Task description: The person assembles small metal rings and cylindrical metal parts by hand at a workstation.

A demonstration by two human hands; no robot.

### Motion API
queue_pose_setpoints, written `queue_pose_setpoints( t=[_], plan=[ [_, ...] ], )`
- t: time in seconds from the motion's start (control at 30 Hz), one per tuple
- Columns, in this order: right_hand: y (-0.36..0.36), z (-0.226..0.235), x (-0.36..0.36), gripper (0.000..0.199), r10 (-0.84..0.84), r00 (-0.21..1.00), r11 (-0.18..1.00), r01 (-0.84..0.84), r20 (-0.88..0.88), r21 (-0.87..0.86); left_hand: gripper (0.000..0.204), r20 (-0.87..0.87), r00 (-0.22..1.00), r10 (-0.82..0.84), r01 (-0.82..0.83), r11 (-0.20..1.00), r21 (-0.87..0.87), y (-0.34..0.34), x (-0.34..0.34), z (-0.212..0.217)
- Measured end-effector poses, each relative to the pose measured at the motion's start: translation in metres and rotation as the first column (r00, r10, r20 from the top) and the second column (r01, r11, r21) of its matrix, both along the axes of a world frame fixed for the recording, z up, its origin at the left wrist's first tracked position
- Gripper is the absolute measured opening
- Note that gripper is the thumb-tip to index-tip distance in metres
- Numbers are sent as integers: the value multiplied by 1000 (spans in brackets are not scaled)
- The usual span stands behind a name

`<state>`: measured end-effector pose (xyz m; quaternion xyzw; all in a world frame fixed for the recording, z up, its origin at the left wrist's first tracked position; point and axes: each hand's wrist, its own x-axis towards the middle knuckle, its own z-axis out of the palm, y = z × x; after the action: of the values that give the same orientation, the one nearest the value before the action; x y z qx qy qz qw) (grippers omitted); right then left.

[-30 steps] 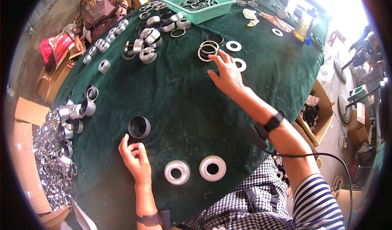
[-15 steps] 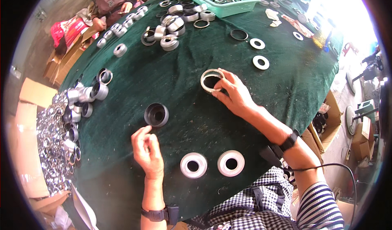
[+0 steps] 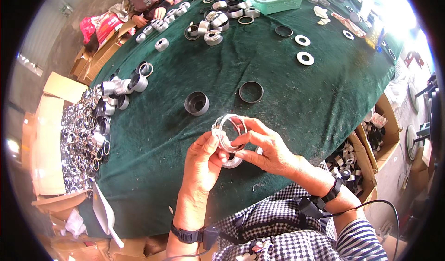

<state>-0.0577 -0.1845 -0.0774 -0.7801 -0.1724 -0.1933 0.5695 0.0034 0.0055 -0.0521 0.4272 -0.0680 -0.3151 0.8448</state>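
At the left, the open carton [image 3: 52, 143] of shiny rings and the cluster of metal cups [image 3: 123, 87] on the surface [image 3: 148, 168] look unchanged. Farther right, the dark-lined cup [image 3: 196, 103] stands by itself, its opening up and nothing set in it.

Nearer, the left hand [image 3: 201, 161] has gone from hanging unoccupied beside that cup to pinching the left edge of the silver rings [image 3: 220, 133]; there seem to be two, overlapping, though the fingers make the count hard to tell. They are held up off the surface, between both hands. Below them, the left flanged disc [image 3: 232, 163] shows in part, and the right flanged disc [image 3: 259, 150] is mostly covered by the right hand.

Just right of the cup, a dark ring [image 3: 251, 92] now lies flat where the cloth was bare half a second ago. The right hand [image 3: 269, 150], which was carrying rings alone, grips the silver rings from their right side, so the handling appears to have passed from fetching to two-handed work. Far right, the two white washers [image 3: 304, 49] lie untouched.
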Motion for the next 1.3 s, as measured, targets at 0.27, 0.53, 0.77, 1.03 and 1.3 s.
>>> queue_pose_setpoints(
  t=[0.27,0.53,0.77,1.03,1.3],
  plan=[
    [6,-7,-14,24,-200,963,782,268,-182,563,18,166,985,-37,11,987,158,-10,-22,17],
    [-10,-21,-8,21,-199,929,809,336,-313,482,18,269,962,47,-125,951,281,-19,-30,8],
    [-39,-20,-10,19,-235,889,714,432,-393,550,18,279,958,60,-169,906,387,-31,-43,0],
    [-4,-1,-54,16,-220,972,973,224,-81,55,15,246,958,146,-204,951,232,-28,-40,7],
    [-3,-7,-51,21,-224,974,967,220,21,125,16,334,936,110,-223,920,321,-25,-48,9]
  ],
)
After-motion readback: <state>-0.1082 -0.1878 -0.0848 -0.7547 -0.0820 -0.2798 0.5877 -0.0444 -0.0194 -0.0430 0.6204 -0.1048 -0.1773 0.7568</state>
